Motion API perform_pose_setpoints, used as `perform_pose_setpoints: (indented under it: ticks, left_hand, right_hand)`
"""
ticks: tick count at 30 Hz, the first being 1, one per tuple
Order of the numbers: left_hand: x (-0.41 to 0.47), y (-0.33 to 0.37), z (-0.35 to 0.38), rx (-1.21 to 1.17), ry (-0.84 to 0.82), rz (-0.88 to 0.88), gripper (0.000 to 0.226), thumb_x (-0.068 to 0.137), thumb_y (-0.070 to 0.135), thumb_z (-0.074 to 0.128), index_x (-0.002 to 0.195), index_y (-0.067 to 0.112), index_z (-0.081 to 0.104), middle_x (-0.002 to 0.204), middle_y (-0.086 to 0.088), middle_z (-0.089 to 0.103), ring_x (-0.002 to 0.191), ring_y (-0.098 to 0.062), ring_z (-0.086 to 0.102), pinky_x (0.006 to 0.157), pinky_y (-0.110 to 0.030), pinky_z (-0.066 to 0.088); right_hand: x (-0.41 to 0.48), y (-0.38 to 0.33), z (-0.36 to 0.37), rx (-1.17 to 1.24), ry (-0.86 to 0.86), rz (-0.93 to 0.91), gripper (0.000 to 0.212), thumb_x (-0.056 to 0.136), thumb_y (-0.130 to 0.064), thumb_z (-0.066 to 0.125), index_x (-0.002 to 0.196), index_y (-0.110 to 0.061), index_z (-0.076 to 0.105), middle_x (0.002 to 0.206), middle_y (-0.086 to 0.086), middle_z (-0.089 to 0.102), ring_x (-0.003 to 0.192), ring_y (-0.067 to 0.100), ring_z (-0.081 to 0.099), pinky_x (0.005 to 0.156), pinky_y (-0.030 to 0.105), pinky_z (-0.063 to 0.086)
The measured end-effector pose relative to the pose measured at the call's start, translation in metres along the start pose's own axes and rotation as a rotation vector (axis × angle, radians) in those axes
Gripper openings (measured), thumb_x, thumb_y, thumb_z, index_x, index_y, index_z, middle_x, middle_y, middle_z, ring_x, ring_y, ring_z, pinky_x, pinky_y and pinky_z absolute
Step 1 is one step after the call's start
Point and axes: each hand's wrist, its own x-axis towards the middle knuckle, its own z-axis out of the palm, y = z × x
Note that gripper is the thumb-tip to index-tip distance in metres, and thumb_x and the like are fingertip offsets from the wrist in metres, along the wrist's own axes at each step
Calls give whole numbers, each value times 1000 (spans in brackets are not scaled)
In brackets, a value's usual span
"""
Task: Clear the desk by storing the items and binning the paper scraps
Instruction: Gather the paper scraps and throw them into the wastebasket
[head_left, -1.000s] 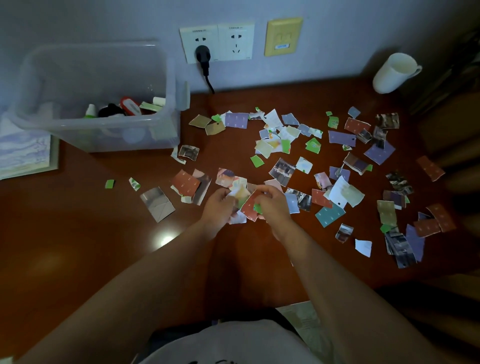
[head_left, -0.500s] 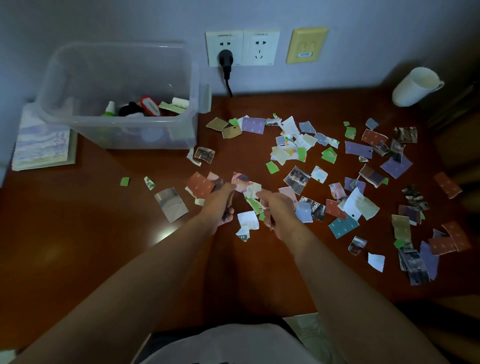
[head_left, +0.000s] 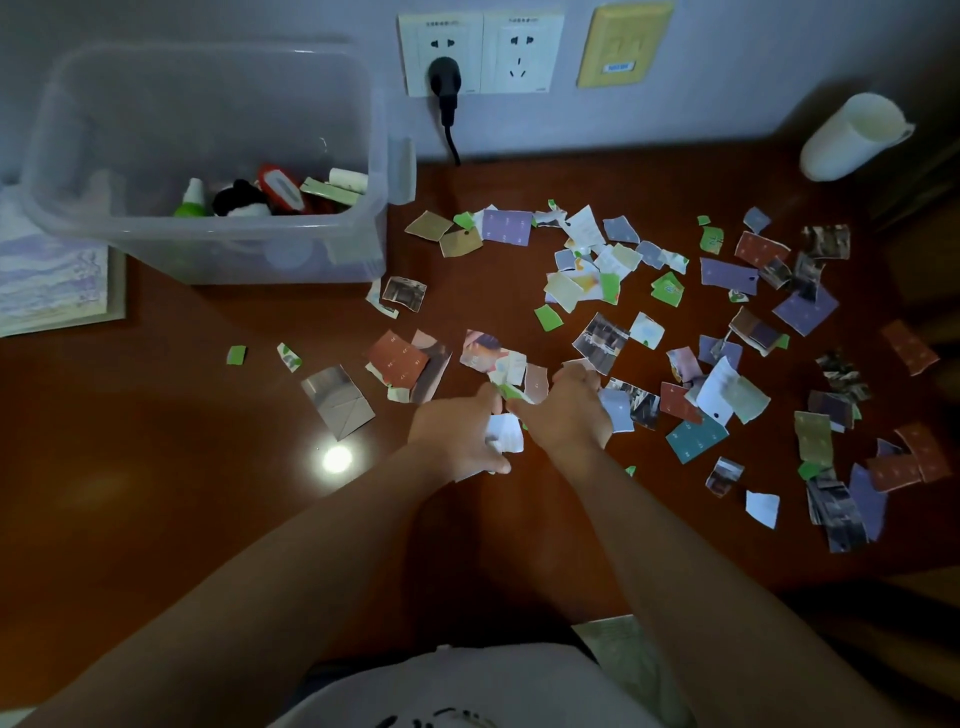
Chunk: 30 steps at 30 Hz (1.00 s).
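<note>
1. My hands are close together at the near middle of the tabletop (head_left: 156, 519); the left hand (head_left: 457, 436) pinches a white scrap (head_left: 505, 434); the right hand (head_left: 566, 410) curls over a small heap just beside it, and I cannot tell whether it grips.
2. The paper scraps (head_left: 727, 275) lie scattered across the middle and right of the tabletop; a few sit near the clear plastic box (head_left: 208, 249).
3. I judge them featherlight, limp and glossy; flat ones likely cling to the polished wood and slip from a loose fist.
4. Best hold, I think: rake them into a pile, cup it from both sides, squeeze gently; lift strays by a curled edge.
</note>
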Motion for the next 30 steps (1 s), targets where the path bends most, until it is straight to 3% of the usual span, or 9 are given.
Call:
perform_pose_setpoints:
  ticks: [5,9,11,15,18,22,24,26,30]
  left_hand:
    - [1,-3,6,-76,-1,-19,37,65,47,76,85,28,51,84,13,59,78,-8,58,59,-23,38]
    - [0,-8,8,-103,51,-13,22,75,39,71,77,29,52,88,11,58,75,-8,56,55,-19,32]
    - [-1,-11,9,-161,69,-30,21,79,35,67,71,28,50,80,10,57,71,-8,54,54,-19,31]
    - [0,-19,5,-432,-8,-149,22,80,27,59,63,24,45,68,3,56,65,-10,52,58,-26,39]
    - [-1,-22,-6,-820,2,-263,22,75,32,60,63,22,45,83,-11,67,69,-18,63,58,-35,49]
    - [2,-24,-19,-1158,150,-412,13,90,7,48,78,11,46,88,-11,71,46,-13,46,41,-22,36]
    - [4,-26,-26,-1184,180,-466,5,91,5,47,94,8,49,84,-3,65,51,-12,44,40,-22,37]
    - [6,-32,-28,-1157,168,-512,16,93,6,44,106,13,49,80,-1,54,56,-12,46,42,-20,41]
    - [10,-45,-29,-952,161,-507,2,95,24,47,93,24,48,76,-3,59,64,-20,59,62,-34,50]
  right_hand:
    - [-2,-9,-4,-4,-23,-30,51,80,-50,71,117,-18,60,123,8,54,105,25,61,70,32,47]
    - [-4,-9,-5,53,-3,-120,26,83,-42,70,96,-21,62,99,0,65,91,22,63,58,24,38]
    - [-3,-7,-4,177,-57,-144,18,84,-33,68,80,-21,56,85,-1,65,80,23,61,53,27,38]
    - [-7,-6,-8,584,-133,-81,20,84,-23,64,68,-14,55,76,5,65,69,21,59,63,36,48]
    - [-11,-8,-14,849,-167,54,13,88,-17,59,78,-11,60,75,3,63,67,14,58,56,27,46]
    - [-8,-15,-18,1093,-229,179,9,92,-10,54,92,-8,63,97,4,69,82,12,71,61,27,58]
    - [-7,-19,-18,1081,-226,168,11,93,-9,55,102,-8,60,100,6,67,78,13,69,59,25,57]
    - [-6,-24,-17,1027,-207,125,21,92,-11,55,113,-16,53,107,5,61,80,13,61,58,24,53]
    - [2,-33,-10,705,-129,-21,37,89,-21,60,124,-22,50,123,2,55,97,15,55,72,27,47]
